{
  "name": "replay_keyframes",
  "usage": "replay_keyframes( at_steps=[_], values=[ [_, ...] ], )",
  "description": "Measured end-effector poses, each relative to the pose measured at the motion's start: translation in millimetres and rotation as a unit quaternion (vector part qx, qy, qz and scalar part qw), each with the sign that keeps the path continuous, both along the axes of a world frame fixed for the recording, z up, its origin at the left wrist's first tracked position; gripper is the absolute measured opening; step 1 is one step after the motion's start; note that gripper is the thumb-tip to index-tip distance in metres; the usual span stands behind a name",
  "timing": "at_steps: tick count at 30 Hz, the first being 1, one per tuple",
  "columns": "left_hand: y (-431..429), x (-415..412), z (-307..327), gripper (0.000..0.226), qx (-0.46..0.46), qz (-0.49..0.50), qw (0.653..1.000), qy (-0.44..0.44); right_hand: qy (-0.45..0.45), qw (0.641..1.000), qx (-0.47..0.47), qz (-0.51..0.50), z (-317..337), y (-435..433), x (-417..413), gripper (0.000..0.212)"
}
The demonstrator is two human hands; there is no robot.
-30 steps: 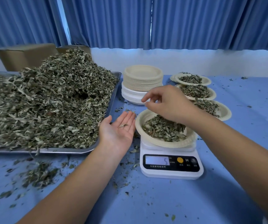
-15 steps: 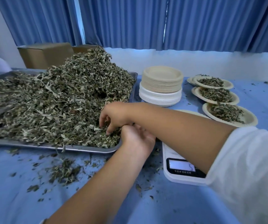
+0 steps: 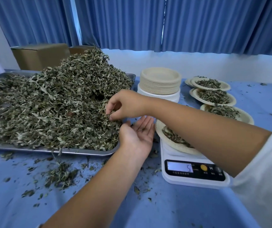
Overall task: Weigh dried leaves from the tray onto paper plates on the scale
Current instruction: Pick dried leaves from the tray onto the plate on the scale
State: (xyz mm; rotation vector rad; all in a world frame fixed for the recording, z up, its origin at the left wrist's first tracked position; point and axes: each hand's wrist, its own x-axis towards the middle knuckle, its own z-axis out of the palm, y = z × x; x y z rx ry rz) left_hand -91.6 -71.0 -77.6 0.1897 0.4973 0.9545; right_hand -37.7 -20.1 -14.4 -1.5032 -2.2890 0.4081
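A big heap of dried leaves (image 3: 53, 109) fills a metal tray (image 3: 82, 152) on the left. My right hand (image 3: 125, 104) reaches across above the heap's right edge and pinches a few leaves between thumb and fingertips. Just below it my left hand (image 3: 138, 134) lies palm up with straight fingers, beside the tray's right corner. A white scale (image 3: 192, 175) stands to the right, its display showing 5. On it sits a paper plate (image 3: 168, 139) with leaves, partly hidden by my right forearm.
A stack of paper plates (image 3: 160, 81) stands behind the hands. Three filled plates (image 3: 214, 96) line up at the right. Cardboard boxes (image 3: 40, 55) sit behind the tray. Loose leaf crumbs (image 3: 59, 175) lie scattered on the blue tablecloth in front of the tray.
My right hand went from above the plate on the scale over to the tray, dug into the leaves, and now lifts with a pinch. My left hand stays palm up.
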Motion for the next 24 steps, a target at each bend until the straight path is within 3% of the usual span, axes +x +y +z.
replay_keyframes(
  at_steps=[5,8,18,24],
  values=[
    [7,3,-4,0.047,-0.019,-0.003,1.0,-0.015,0.149,0.988,-0.012,-0.037,17,-28,36,0.012],
    [7,5,-3,0.051,-0.018,-0.001,1.0,-0.009,0.182,0.981,-0.009,-0.059,26,-54,63,0.012],
    [5,5,-5,0.05,0.0,-0.003,1.0,0.018,0.031,0.985,-0.063,-0.157,33,-115,135,0.015],
    [6,5,-7,0.049,0.012,0.001,1.0,0.028,-0.057,0.974,-0.112,-0.188,18,-110,137,0.043]
  ],
)
